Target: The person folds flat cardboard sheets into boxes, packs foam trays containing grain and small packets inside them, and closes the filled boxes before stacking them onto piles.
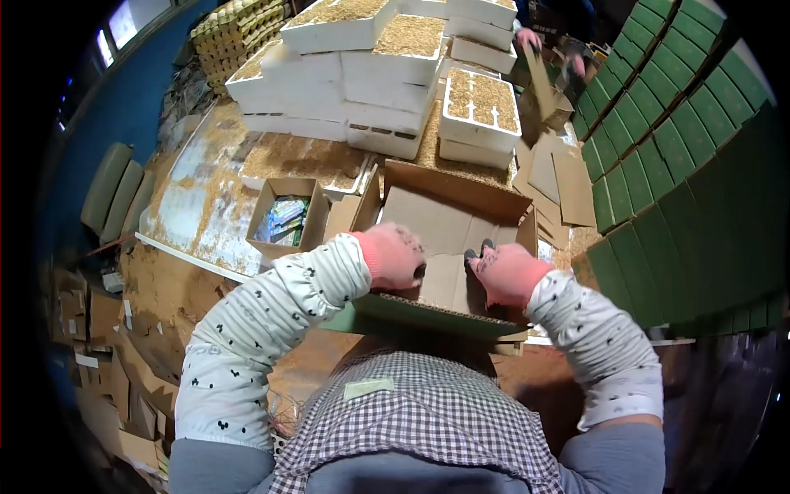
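Observation:
In front of me stands an open cardboard box (448, 183), brown inside and green on its near outer wall. A creased brown cardboard sheet (440, 272) lines its bottom. My left hand (393, 257), in a pink glove, is inside the box on the left with its fingers curled under; whatever they grip is hidden. Over the right part of the sheet is my right hand (504, 276), in a pink glove with dark fingertips. Its fingers are bent, with two tips close together near the sheet; I cannot make out anything between them.
A small carton (317, 214) of colourful packets stands left of the box. Behind are stacked white foam boxes (304, 86) topped with golden-brown loose material. Green boxes (650, 177) pile up on the right. Egg trays (239, 41) are at back left; another person's gloved hand (529, 38) shows at the back.

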A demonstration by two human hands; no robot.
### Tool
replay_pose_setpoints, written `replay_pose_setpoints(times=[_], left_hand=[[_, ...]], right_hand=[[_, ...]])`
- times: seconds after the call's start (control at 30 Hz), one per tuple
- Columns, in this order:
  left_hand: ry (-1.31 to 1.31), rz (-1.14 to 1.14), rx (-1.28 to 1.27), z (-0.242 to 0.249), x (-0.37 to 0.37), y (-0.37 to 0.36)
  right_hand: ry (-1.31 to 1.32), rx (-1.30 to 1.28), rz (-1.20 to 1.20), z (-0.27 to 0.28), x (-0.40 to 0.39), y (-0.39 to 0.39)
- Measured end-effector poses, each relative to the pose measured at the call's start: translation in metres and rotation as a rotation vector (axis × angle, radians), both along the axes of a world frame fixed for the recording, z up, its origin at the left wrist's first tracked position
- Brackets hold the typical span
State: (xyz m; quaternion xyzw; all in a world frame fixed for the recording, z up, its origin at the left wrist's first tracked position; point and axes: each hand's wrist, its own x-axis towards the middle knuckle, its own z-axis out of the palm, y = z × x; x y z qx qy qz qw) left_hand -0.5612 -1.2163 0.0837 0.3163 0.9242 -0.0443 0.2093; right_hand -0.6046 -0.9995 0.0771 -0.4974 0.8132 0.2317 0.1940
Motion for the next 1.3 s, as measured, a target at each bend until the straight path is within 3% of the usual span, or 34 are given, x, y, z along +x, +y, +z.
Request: replay_pose_setpoints(times=[0.03,0.1,0.17,0.23,0.27,0.3,0.33,0.37,0.4,0.43,0.47,0.5,0.53,0.57,0.67,0.7,0.8,0.9,0.93,0.97,1.0,1.07,1.1,1.13,1.2,1.23,1.27,1.3], left_hand=[[0.033,-0.012,-0.048,0.008,0.001,0.001],[0.284,0.101,0.549,0.015,0.008,-0.045],[0.318,0.459,0.959,0.059,0.038,-0.088],[0.388,0.570,1.055,0.030,0.050,-0.130],[0.300,0.611,0.903,0.002,0.047,-0.135],[0.211,0.579,0.895,-0.071,0.040,-0.145],[0.018,0.684,0.889,-0.089,0.035,-0.116],[0.113,0.643,0.791,-0.077,0.033,-0.072],[0.054,0.751,0.667,-0.098,0.036,-0.047],[0.008,0.814,1.038,-0.111,0.037,-0.047],[0.116,0.847,0.926,-0.100,0.043,-0.049],[-0.030,0.849,1.175,-0.095,0.048,-0.052],[-0.141,0.901,1.102,-0.114,0.052,-0.060],[-0.027,0.806,1.156,-0.129,0.052,-0.069],[-0.158,0.748,1.365,-0.140,0.045,-0.076],[-0.258,0.717,1.493,-0.124,0.042,-0.067],[-0.362,0.693,1.432,-0.071,0.023,-0.017],[-0.371,0.532,1.722,-0.035,-0.023,0.068],[-0.524,0.402,1.811,0.003,-0.043,0.098],[-0.441,0.268,1.869,0.019,-0.079,0.125],[-0.164,0.007,1.887,0.046,-0.119,0.153],[-0.633,0.178,2.321,0.205,-0.091,0.245],[-0.472,-0.022,2.369,0.229,-0.123,0.274],[-0.304,-0.228,2.398,0.247,-0.153,0.305],[-0.049,-0.362,2.262,0.272,-0.200,0.353],[0.036,-0.292,2.115,0.273,-0.227,0.366],[-0.042,-0.256,2.008,0.254,-0.274,0.381],[-0.058,-0.124,1.950,0.252,-0.257,0.383]], right_hand=[[-0.100,-0.074,-0.022,0.018,-0.003,-0.001],[-0.325,-0.623,-0.024,0.032,-0.014,0.028],[-0.087,-0.931,-0.255,0.084,-0.007,0.049],[0.150,-0.647,-0.656,0.093,-0.007,0.078],[0.072,-0.517,-0.691,0.070,-0.015,0.085],[-0.171,-0.414,-0.719,0.066,-0.008,0.060],[-0.293,-0.402,-0.598,0.041,-0.011,0.046],[-0.322,-0.333,-0.590,0.011,-0.010,0.025],[-0.197,-0.337,-0.412,-0.023,-0.004,0.009],[-0.223,-0.438,-0.462,-0.032,-0.007,0.010],[-0.346,-0.627,-0.677,-0.018,-0.007,0.015],[-0.904,-1.139,-1.237,-0.033,-0.009,0.032],[-0.857,-1.616,-1.314,-0.058,-0.006,0.051],[-0.375,-1.665,-1.299,-0.079,0.014,0.056],[-0.218,-1.456,-1.030,-0.103,0.077,0.051],[-0.702,-1.658,-1.267,-0.081,0.105,0.040],[-0.628,-1.701,-1.191,-0.043,0.121,0.070],[-0.256,-1.841,-1.208,0.065,0.123,0.131],[-0.200,-2.001,-1.218,0.118,0.133,0.145],[0.132,-1.955,-1.161,0.124,0.137,0.190],[0.074,-2.199,-1.058,0.176,0.141,0.209],[0.225,-2.301,-0.807,0.254,0.138,0.264],[0.268,-2.306,-0.695,0.290,0.129,0.293],[0.279,-2.307,-0.601,0.324,0.117,0.319],[0.228,-2.300,-0.487,0.379,0.087,0.371],[0.192,-2.293,-0.469,0.396,0.070,0.395],[0.149,-2.281,-0.477,0.407,0.055,0.414],[0.112,-2.260,-0.524,0.409,0.039,0.429]])
